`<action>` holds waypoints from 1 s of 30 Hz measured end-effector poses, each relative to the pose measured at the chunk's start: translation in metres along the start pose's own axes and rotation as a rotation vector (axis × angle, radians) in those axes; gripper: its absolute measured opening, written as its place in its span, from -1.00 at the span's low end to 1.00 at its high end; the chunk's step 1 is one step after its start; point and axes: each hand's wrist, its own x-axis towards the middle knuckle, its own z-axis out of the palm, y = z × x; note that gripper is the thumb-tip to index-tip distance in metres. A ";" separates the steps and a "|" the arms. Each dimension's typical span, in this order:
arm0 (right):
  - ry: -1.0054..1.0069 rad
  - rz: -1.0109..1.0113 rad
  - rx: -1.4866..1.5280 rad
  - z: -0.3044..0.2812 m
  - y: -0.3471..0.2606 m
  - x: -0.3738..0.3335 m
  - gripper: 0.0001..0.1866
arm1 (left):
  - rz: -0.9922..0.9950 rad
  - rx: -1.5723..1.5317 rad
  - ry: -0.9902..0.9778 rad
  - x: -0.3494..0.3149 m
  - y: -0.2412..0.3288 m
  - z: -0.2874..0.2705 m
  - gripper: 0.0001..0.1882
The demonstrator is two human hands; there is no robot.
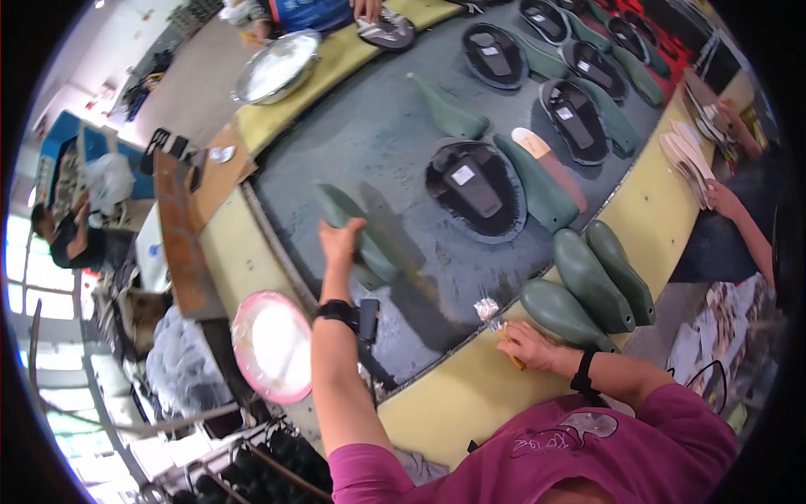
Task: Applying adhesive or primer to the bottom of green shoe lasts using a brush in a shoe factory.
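Note:
My left hand (pixel 338 245) grips a green shoe last (pixel 378 252) at the left of the grey work surface (pixel 311 151). The last is a little blurred, and my hand hides part of it. In my right hand (pixel 529 346), near the front edge, is a brush (pixel 487 311) with a wooden handle and whitish, coated bristles. Just right of that hand, several green lasts (pixel 588 273) lie side by side on the yellow border. Beyond them are a dark shoe upper (pixel 478 191), sole side up, and another green last (pixel 537 185) beside a pinkish insole (pixel 554 160).
A pink-rimmed basin (pixel 239 340) of white paste stands left of my forearm. Another bowl (pixel 281 84) of white stuff sits on the far yellow border (pixel 336 63). More uppers (pixel 575 122) and lasts fill the far right. Other people's hands (pixel 726 197) hold insoles at the right.

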 end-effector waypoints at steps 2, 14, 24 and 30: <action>-0.007 0.036 0.052 0.005 0.005 -0.006 -0.54 | 0.128 -0.001 0.058 0.043 0.003 0.008 -0.48; 0.024 0.025 0.072 0.007 0.005 -0.006 -0.58 | 0.352 0.463 -0.057 0.034 -0.061 0.010 -0.49; 0.201 -0.015 0.044 0.011 0.005 0.002 -0.63 | -0.048 0.197 -0.109 -0.261 -0.044 0.013 -0.65; 0.358 -0.154 0.193 -0.061 -0.035 0.016 -0.69 | -0.055 0.275 -0.281 -0.332 0.009 0.066 -0.68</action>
